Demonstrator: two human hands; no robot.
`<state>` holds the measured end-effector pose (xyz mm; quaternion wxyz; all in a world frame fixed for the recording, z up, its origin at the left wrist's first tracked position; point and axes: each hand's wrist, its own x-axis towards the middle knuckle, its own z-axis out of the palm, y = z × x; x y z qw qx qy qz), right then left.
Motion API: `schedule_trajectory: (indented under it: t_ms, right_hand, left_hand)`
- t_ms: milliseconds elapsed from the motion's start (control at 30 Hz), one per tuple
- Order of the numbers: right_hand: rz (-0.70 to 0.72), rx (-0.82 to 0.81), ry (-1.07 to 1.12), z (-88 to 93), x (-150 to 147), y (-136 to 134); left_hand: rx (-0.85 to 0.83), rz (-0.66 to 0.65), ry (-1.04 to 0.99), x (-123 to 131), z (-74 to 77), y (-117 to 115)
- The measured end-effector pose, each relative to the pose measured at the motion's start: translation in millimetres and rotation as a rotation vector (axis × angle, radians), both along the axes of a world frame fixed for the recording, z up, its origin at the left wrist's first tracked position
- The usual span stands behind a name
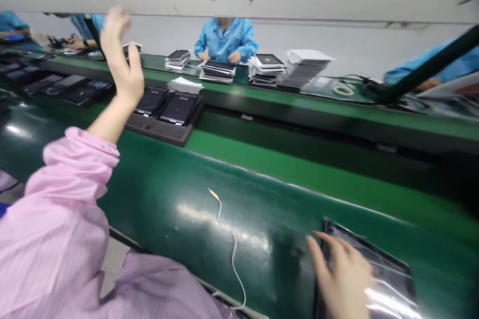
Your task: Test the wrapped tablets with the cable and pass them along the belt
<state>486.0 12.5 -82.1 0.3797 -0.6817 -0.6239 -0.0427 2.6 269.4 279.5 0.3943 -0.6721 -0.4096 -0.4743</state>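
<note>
My left hand (121, 62) is raised in the air above the green conveyor belt (262, 159), its fingers spread and loosely curled, holding nothing that I can see. It hangs just left of a dark tray (160, 127) carrying two black tablet-like panels. My right hand (342, 274) lies at the bottom right with its fingers stretched flat on the left edge of a dark panel wrapped in shiny film (377, 269). Both sleeves are pink.
A thin white cable (230, 239) lies on the glossy dark-green bench. Across the belt a person in a blue coat (226, 40) works among stacks of panels (267, 70) and white sheets (305, 67). More dark panels (67, 87) lie at the far left.
</note>
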Motion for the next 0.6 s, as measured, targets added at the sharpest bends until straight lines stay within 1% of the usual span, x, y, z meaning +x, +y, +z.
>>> schedule_trajectory:
  t_ms: [33,67,133,167,200,233,267,300,333,400,467,533,600]
  right_hand:
    - [0.112,0.001,0.047,7.8,-32,13]
    - [0.235,-0.037,0.114,14.9,-66,26]
    - [0.381,-0.174,0.270,24.2,-129,53]
    - [0.411,-0.204,0.291,25.9,-154,65]
    - [0.433,-0.227,0.312,26.0,-174,75]
    - [0.451,-0.245,0.330,24.9,-189,83]
    - [0.464,-0.255,0.344,23.2,-199,88]
    - [0.478,-0.267,0.366,21.5,-205,91]
    - [0.488,-0.278,0.394,20.1,-208,92]
    - [0.496,-0.299,0.463,19.4,-209,89]
    - [0.487,-0.322,0.550,20.9,-209,83]
    - [0.468,-0.352,0.651,22.4,-209,77]
    - [0.427,-0.371,0.749,21.7,-209,72]
  left_hand:
    - [-0.126,0.059,-0.065,-13,-31.2,-1]
    - [-0.288,0.145,-0.163,-26,-64.8,-2]
    - [-0.472,0.268,-0.267,-54,-128.7,-3]
    - [-0.591,0.319,-0.273,-69,-155.2,-4]
    - [-0.678,0.339,-0.261,-84,-176.4,-3]
    - [-0.767,0.346,-0.229,-99,-192.3,-2]
    - [-0.845,0.351,-0.188,-113,-203.1,0]
    - [-0.913,0.351,-0.140,-125,-209.6,4]
    - [-0.973,0.348,-0.088,-136,-212.5,10]
    - [-1.070,0.330,0.015,-151,-211.6,23]
    - [-1.130,0.292,0.110,-155,-206.7,36]
    - [-1.141,0.240,0.190,-155,-202.6,45]
    - [-1.106,0.187,0.242,-155,-203.2,51]
